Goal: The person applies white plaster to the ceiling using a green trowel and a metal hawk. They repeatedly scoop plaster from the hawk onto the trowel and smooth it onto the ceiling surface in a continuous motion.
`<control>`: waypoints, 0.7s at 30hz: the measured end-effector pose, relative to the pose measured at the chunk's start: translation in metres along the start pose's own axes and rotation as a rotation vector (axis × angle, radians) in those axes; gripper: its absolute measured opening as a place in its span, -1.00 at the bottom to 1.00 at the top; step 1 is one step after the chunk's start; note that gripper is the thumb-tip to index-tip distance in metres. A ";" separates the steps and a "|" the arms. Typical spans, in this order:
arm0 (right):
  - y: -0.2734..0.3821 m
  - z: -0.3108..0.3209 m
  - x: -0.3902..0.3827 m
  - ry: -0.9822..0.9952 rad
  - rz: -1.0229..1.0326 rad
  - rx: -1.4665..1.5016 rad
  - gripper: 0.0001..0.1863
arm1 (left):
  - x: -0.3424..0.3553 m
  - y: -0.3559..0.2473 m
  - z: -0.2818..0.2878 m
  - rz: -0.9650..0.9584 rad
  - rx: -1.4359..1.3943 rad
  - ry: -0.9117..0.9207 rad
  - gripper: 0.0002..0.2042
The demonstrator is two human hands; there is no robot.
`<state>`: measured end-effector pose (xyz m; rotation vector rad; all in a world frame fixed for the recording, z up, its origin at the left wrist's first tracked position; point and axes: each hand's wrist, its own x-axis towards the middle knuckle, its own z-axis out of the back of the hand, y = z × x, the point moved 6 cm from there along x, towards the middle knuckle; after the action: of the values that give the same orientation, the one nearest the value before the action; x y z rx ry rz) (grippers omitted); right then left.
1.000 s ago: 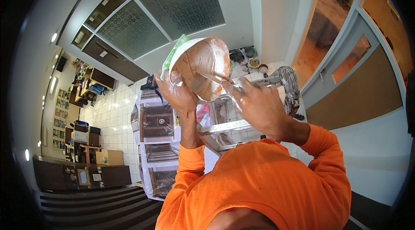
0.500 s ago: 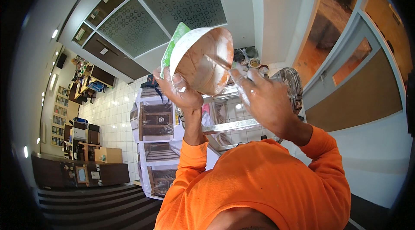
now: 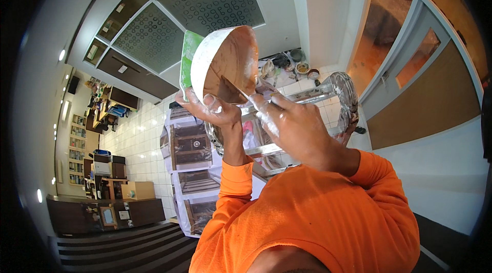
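Your left hand (image 3: pixel 212 111) grips a round bowl (image 3: pixel 225 63) from below, fingers curled under its lower wall and thumb along the near side. The bowl is tilted, so its brown-smeared inside faces toward your right hand and slightly down; its white outer wall faces away to your left. A green container (image 3: pixel 188 57) sits behind the bowl, touching its far wall, and seems to be held in the same grasp, though the contact there is hidden.

Your right hand (image 3: pixel 294 124) is closed around the handle of a putty knife (image 3: pixel 230 91). The handle itself is hidden in your palm. The blade extends leftward and slightly upward from your fingertips into the bowl, its flat lying against the inner wall near the lower rim.

The governing relation: the bowl's opening lies up and to the left of your right fingertips, with the blade's long axis running from those fingertips toward the left palm. The right hand is nearer the open mouth; the left carries the load.

Beyond your fingers stands a paint-spattered metal ladder (image 3: pixel 338 93), with small pots (image 3: pixel 302 68) on the tiled floor (image 3: pixel 138 134) past it.
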<state>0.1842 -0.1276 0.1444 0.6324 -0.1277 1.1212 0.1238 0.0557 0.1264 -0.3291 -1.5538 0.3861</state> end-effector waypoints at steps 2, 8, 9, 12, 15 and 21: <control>-0.011 0.008 0.001 -0.072 0.058 0.101 -0.40 | -0.001 0.005 0.005 0.058 -0.047 -0.031 -0.23; -0.046 0.058 0.009 -0.229 0.012 0.020 -0.40 | -0.004 0.008 0.008 0.068 -0.287 0.040 -0.19; -0.053 0.059 0.010 -0.225 0.016 -0.030 -0.40 | -0.001 -0.002 0.009 0.006 -0.275 0.048 -0.22; -0.069 0.054 0.008 -0.235 0.036 -0.099 -0.39 | -0.002 0.009 0.014 0.077 -0.329 0.057 -0.20; -0.072 0.029 -0.004 -0.289 0.064 0.049 -0.43 | -0.009 0.021 0.017 0.112 -0.340 -0.034 -0.24; -0.057 0.008 -0.013 -0.256 -0.057 0.468 -0.51 | -0.018 0.027 0.021 0.108 -0.323 -0.005 -0.28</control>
<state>0.2296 -0.1581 0.1231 1.1908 -0.0643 1.0162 0.1023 0.0710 0.0979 -0.6644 -1.6079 0.2177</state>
